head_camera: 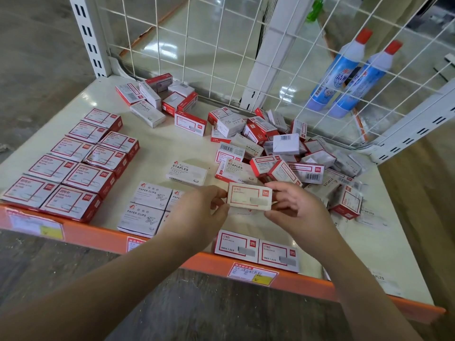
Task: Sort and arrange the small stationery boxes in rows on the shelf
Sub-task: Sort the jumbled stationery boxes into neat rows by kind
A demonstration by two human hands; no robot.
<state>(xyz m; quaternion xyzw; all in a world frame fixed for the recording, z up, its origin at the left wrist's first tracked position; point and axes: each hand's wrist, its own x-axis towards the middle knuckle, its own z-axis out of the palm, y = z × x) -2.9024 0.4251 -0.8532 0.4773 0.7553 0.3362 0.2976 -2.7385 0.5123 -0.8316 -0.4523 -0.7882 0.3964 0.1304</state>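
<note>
Both hands, left hand [197, 212] and right hand [299, 207], pinched one red-framed box [250, 198]; several rows [71, 163] stood done, perhaps half, the heap [283, 153] remaining.

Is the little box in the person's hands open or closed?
Closed: the red-bordered box shows no lifted flap, pinched at both ends by left hand and right hand.

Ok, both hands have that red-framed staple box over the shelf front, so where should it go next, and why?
Probably lower the held box, pinched by the left hand and right hand, just behind the two matching boxes at the orange front edge. It shares their red frame, so it would start that group's second row.
</note>
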